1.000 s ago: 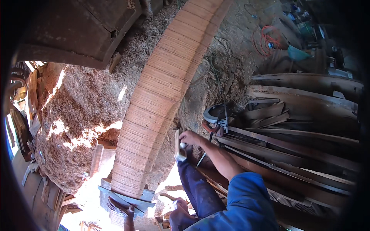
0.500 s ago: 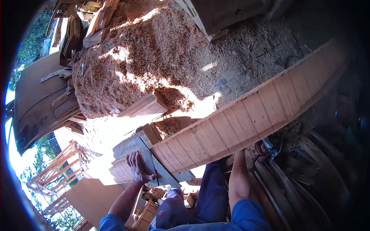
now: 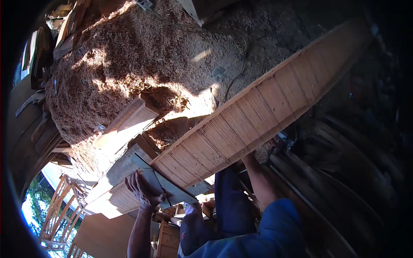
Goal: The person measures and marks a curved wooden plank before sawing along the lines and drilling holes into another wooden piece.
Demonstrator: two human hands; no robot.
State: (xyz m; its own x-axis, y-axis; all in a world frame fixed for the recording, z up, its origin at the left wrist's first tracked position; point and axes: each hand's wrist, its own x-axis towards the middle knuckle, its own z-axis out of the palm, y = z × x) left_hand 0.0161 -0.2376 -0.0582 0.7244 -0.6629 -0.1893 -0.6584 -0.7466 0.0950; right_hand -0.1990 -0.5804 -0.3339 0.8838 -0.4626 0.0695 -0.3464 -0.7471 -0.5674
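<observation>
A long curved wooden piece (image 3: 245,122), crossed by many lines, runs diagonally from lower left to upper right. Across its lower part lies a flat grey board (image 3: 179,191) with angled edges. My left hand (image 3: 142,189) rests on that board, fingers stretched out and slightly bent. My right forearm (image 3: 262,180) reaches up under the right edge of the long piece, which hides the hand.
A heap of shavings (image 3: 103,56) lies upper left beside stacked offcuts (image 3: 69,30) and a short lumber piece (image 3: 127,118). Long boards (image 3: 327,180) lie in shadow at right. A wooden frame (image 3: 60,206) and a plain panel (image 3: 103,236) are lower left.
The view has swung, so the long piece now lies diagonally. My right hand, earlier seen on a small wooden block, is now hidden under the long piece. My left hand stays on the grey board.
</observation>
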